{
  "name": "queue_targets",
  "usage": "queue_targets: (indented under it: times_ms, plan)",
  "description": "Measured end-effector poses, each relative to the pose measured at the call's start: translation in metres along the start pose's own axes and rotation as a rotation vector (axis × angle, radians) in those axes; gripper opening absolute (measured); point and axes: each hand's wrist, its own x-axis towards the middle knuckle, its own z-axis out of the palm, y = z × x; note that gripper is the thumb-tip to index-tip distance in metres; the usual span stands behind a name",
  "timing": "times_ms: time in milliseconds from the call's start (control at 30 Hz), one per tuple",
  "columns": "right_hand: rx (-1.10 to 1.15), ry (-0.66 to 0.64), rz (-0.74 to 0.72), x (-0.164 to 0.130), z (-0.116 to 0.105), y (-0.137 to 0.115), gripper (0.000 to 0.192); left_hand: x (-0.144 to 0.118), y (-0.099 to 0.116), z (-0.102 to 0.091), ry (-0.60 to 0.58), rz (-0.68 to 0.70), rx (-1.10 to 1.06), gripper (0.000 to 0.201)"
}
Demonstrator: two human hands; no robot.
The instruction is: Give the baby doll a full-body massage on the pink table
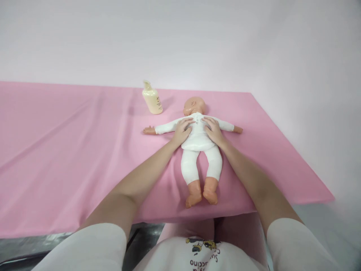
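Observation:
A baby doll [198, 141] in a white long-sleeved top and white leggings lies on the table, its head away from me and its bare feet toward me. Its arms stretch out to both sides, and its head is turned to the left. My left hand [182, 130] rests on the left side of the doll's upper body, fingers laid out over the top. On the opposite side lies my right hand [213, 130], fingers also extended across the white cloth. A strip of the doll's front shows between the two hands.
A cream-coloured pump bottle [152, 100] stands beyond the doll to the left. Pink cloth [84, 150] with some creases covers the table. Its right edge slants toward me, and a pale wall [180, 41] rises behind.

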Motion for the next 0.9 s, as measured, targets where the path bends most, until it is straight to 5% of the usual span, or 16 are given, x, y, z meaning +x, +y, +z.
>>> queue_targets:
  times_ms: [900]
  plan:
    - [-0.007,0.003,-0.005,0.0004,-0.0001,-0.0004,0.037,0.0002,0.0001,0.0001,0.006,0.002,-0.02,0.028]
